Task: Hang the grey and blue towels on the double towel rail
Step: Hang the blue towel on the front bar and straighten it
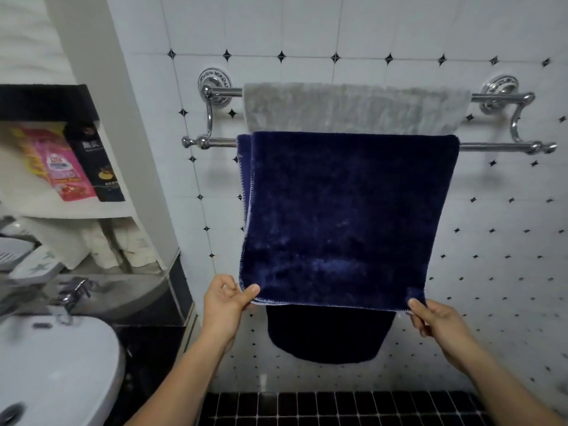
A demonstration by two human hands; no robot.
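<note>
Both bare forearms rise from the bottom of the frame. The left hand [226, 302] pinches with thumb over curled fingers at lower centre; the right hand [436, 318] pinches likewise at lower right.

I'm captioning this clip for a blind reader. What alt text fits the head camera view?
Two hands, left hand and right hand, pinch the bottom corners of a blue towel draped over the front bar of a chrome double towel rail. A grey towel hangs on the back bar against the tiled wall; a white sink sits lower left.
</note>
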